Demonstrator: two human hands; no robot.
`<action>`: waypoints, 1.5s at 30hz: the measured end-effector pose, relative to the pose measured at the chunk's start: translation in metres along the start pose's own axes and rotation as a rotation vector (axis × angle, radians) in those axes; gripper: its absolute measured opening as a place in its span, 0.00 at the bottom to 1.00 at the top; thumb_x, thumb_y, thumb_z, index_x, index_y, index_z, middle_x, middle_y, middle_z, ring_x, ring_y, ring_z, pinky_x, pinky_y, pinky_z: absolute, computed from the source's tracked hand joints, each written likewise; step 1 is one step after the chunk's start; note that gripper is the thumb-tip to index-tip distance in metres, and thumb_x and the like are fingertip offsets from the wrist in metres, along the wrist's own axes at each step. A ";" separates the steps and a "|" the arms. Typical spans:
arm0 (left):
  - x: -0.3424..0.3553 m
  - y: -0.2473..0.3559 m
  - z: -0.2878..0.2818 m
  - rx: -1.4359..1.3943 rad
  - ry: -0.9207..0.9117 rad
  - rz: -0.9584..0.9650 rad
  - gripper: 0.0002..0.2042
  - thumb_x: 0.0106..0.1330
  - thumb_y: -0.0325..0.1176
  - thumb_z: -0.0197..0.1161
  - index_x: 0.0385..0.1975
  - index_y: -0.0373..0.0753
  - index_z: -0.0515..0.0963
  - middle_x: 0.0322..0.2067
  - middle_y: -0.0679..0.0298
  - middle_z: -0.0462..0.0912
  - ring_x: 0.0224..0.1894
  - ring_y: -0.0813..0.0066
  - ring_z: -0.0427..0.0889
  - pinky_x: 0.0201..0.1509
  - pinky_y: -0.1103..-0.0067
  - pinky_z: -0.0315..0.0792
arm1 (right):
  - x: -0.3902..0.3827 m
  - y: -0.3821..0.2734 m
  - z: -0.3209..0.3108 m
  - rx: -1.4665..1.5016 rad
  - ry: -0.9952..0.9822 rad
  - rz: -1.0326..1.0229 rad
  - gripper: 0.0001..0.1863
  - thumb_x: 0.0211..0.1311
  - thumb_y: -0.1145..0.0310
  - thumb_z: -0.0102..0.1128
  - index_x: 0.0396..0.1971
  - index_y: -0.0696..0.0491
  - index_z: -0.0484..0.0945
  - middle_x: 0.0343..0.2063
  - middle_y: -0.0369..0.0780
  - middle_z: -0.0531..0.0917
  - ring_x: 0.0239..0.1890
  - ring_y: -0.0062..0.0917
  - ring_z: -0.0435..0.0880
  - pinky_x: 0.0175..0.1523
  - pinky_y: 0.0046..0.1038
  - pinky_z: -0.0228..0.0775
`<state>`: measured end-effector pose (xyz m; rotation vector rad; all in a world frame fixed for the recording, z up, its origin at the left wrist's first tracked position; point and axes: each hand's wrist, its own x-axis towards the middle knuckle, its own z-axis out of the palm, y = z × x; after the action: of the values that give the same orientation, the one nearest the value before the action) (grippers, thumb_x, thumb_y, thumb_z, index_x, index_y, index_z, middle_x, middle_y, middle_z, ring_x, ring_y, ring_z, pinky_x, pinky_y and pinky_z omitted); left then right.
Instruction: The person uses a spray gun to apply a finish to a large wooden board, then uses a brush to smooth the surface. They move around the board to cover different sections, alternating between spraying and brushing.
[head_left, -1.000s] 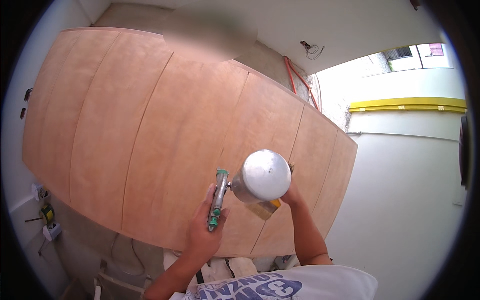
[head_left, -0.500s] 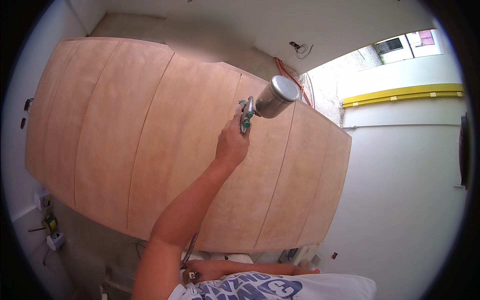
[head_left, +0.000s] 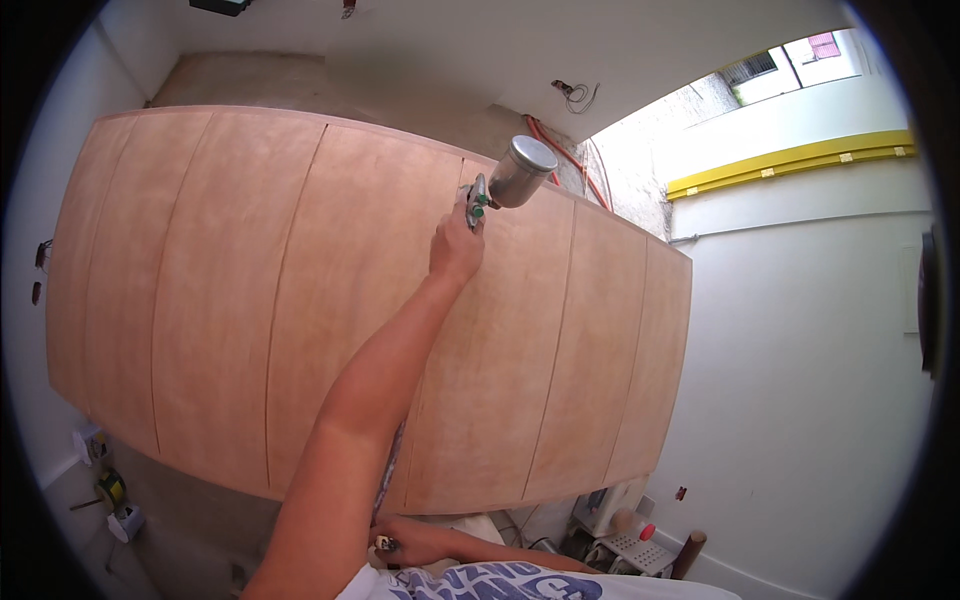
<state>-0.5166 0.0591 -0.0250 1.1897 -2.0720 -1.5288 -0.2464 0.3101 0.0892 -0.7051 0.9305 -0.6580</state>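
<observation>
A spray gun with green knobs and a round metal cup is in my left hand, its fingers wrapped round the handle. My left arm stretches out over a large light-wood panel with dark grooves, toward its far edge. The cup leans to the right of the gun. Low by my body, my right hand is closed round a dark patterned hose. Part of that hose is hidden behind my left arm. A small pale-ended thing shows at the right fist; I cannot make out what it is.
Orange tubes hang beyond the far edge, near loose wires. A yellow beam runs along the right wall. A perforated metal surface and brown roll stand at lower right. A green-and-black reel lies lower left.
The whole view has shifted, showing more of the lower right. In the picture, my left hand with the spray gun sits slightly higher and further left. Both hands keep their hold.
</observation>
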 end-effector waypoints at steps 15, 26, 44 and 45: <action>-0.055 -0.004 0.000 0.078 -0.009 -0.048 0.29 0.74 0.39 0.61 0.74 0.44 0.65 0.47 0.44 0.82 0.52 0.42 0.83 0.56 0.55 0.77 | -0.029 0.020 0.014 -0.100 -0.188 -0.091 0.17 0.55 0.72 0.61 0.45 0.61 0.83 0.58 0.55 0.79 0.65 0.49 0.74 0.71 0.41 0.64; -0.268 -0.037 -0.019 -0.010 0.115 -0.231 0.30 0.74 0.38 0.63 0.74 0.42 0.65 0.51 0.42 0.83 0.54 0.42 0.83 0.58 0.58 0.76 | -0.100 0.142 0.069 -0.392 -0.612 -0.046 0.20 0.57 0.68 0.65 0.51 0.58 0.82 0.58 0.55 0.81 0.69 0.52 0.72 0.69 0.45 0.68; -0.700 -0.081 -0.085 -0.010 0.139 -0.465 0.29 0.71 0.31 0.67 0.72 0.37 0.69 0.42 0.46 0.81 0.40 0.47 0.84 0.46 0.64 0.77 | -0.130 0.071 -0.113 -0.152 0.492 0.054 0.08 0.71 0.67 0.68 0.41 0.54 0.79 0.47 0.38 0.81 0.45 0.24 0.82 0.49 0.27 0.77; -0.711 -0.081 -0.086 -0.012 0.152 -0.454 0.29 0.71 0.31 0.68 0.71 0.37 0.69 0.43 0.46 0.81 0.42 0.47 0.84 0.47 0.64 0.77 | -0.115 0.084 -0.087 -0.014 0.413 0.093 0.06 0.71 0.69 0.67 0.42 0.53 0.80 0.47 0.37 0.81 0.47 0.23 0.83 0.49 0.26 0.77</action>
<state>0.0092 0.5379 0.0938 1.8025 -1.7702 -1.5653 -0.3564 0.4261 0.0429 -0.5424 1.3404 -0.7293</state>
